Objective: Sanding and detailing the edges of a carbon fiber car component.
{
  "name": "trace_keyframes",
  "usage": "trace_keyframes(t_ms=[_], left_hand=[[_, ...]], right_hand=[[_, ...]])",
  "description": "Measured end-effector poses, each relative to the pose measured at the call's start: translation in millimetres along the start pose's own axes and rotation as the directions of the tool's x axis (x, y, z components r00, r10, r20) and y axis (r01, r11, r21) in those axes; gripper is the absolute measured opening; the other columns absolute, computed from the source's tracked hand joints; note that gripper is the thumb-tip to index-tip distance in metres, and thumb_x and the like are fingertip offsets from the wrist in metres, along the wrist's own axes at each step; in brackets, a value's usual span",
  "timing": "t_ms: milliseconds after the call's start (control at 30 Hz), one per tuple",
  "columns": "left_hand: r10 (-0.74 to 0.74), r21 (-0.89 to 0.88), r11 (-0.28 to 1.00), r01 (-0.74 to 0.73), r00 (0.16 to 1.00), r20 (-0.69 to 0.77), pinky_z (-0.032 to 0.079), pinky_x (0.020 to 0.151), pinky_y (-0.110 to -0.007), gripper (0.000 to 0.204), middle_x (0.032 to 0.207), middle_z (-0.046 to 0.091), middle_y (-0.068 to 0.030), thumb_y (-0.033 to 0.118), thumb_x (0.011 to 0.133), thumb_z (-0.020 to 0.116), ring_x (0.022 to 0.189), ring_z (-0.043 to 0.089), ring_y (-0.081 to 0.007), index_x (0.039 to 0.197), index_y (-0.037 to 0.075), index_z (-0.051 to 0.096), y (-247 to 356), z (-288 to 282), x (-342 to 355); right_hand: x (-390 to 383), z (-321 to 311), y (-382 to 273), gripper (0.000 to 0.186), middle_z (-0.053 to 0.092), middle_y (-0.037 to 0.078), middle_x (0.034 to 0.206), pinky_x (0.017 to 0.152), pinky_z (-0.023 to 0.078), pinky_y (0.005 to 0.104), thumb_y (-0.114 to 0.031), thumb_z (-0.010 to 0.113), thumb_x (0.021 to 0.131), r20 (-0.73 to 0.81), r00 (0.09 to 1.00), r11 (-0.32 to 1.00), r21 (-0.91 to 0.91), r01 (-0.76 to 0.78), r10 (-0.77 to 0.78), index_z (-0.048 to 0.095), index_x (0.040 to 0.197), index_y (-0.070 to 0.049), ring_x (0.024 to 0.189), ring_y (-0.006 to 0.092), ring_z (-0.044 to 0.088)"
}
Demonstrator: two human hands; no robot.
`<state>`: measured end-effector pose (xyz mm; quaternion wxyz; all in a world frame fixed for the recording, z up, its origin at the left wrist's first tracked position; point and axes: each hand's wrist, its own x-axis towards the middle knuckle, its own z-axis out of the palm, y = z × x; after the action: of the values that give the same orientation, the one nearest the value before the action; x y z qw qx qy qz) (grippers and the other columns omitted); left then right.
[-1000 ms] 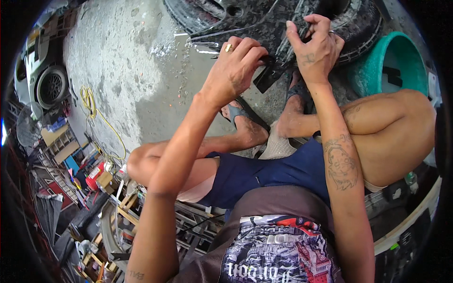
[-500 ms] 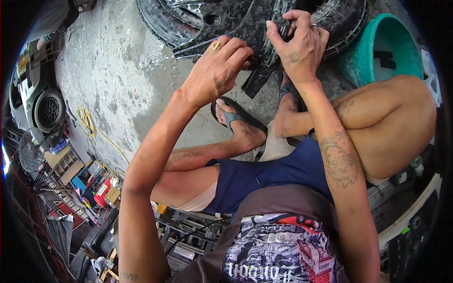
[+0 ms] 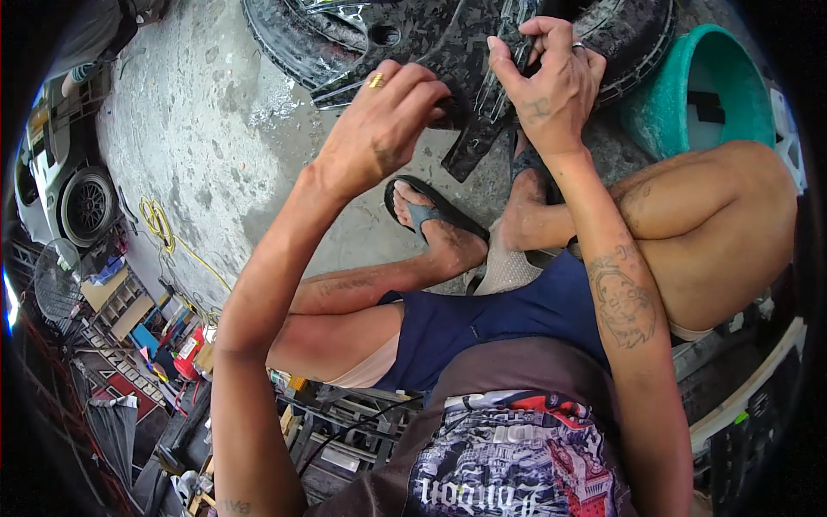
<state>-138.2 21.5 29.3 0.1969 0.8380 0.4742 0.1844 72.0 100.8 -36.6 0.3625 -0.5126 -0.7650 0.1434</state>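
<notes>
A wet, glossy black panel [image 3: 422, 52] with a chip-like pattern lies over black tyres [image 3: 637, 43] at the top of the view. One narrow arm of it [image 3: 469, 151] sticks out toward my feet. My right hand [image 3: 556, 95] pinches a ridged strip of this panel between thumb and fingers. Just left of the narrow arm is my left hand [image 3: 375, 133], its fingers curled round a dark, flat, flexible piece [image 3: 450, 116]. Most of that piece is hidden by the fingers, so its kind does not show.
On the right stands a green tub [image 3: 676, 95] with a dark block [image 3: 706, 108] inside. My sandalled foot [image 3: 431, 215] rests on the wet concrete floor [image 3: 198, 129]. A yellow cord [image 3: 157, 226], a car wheel [image 3: 89, 205] and cluttered tools are at the left.
My left hand has shifted a little to the left and nearer, with the dark piece in it. My right hand stays in place on the panel.
</notes>
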Motion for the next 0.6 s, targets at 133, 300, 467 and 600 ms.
trace_keyframes(t_ms=[133, 300, 467, 600], left_hand=[[-0.009, -0.031, 0.999, 0.01, 1.0, 0.009, 0.049, 0.086, -0.04, 0.022, 0.106, 0.06, -0.0108, 0.003, 0.09, 0.069, 0.094, 0.054, -0.0314, 0.11, 0.002, 0.063, 0, 0, 1], [-0.083, -0.01, 0.997, 0.083, 0.991, -0.105, 0.051, 0.085, -0.041, 0.027, 0.11, 0.062, -0.0134, -0.001, 0.089, 0.07, 0.099, 0.057, -0.0347, 0.115, 0.003, 0.065, 1, 1, -1], [-0.021, -0.06, 0.998, 0.024, 0.999, 0.048, 0.052, 0.086, -0.043, 0.024, 0.107, 0.063, -0.0142, -0.002, 0.088, 0.071, 0.095, 0.06, -0.0356, 0.112, 0.002, 0.067, 3, -4, 2], [-0.249, 0.11, 0.948, 0.299, 0.911, -0.327, 0.053, 0.086, -0.04, 0.021, 0.104, 0.064, -0.0141, -0.002, 0.09, 0.072, 0.098, 0.064, -0.0333, 0.11, 0.001, 0.068, -1, -15, -2]], right_hand=[[-1, 0, 1, 0.042, 0.055, -0.004, 0.073, 0.087, 0.039, 0.0377, -0.037, 0.083, 0.087, 0.0, 1.0, 0.999, 0.032, 0.018, -0.018, 0.059, 0.112, -0.015, 0.069, 0.0183, 0.06], [0, 0, 0, 0.042, 0.056, -0.004, 0.072, 0.088, 0.039, 0.0374, -0.039, 0.083, 0.087, 0.003, 1.0, 1.0, 0.021, -0.003, 0.003, 0.059, 0.111, -0.015, 0.069, 0.0185, 0.06], [-1, 0, 0, 0.042, 0.056, -0.003, 0.073, 0.088, 0.039, 0.0374, -0.039, 0.083, 0.086, 0.025, 1.0, 1.0, 0.014, -0.013, 0.012, 0.059, 0.111, -0.015, 0.07, 0.0187, 0.061], [0, 1, 1, 0.042, 0.057, -0.003, 0.073, 0.087, 0.04, 0.0369, -0.04, 0.083, 0.087, -0.007, 1.0, 1.0, 0.015, 0.005, -0.005, 0.06, 0.111, -0.014, 0.07, 0.0186, 0.061]])
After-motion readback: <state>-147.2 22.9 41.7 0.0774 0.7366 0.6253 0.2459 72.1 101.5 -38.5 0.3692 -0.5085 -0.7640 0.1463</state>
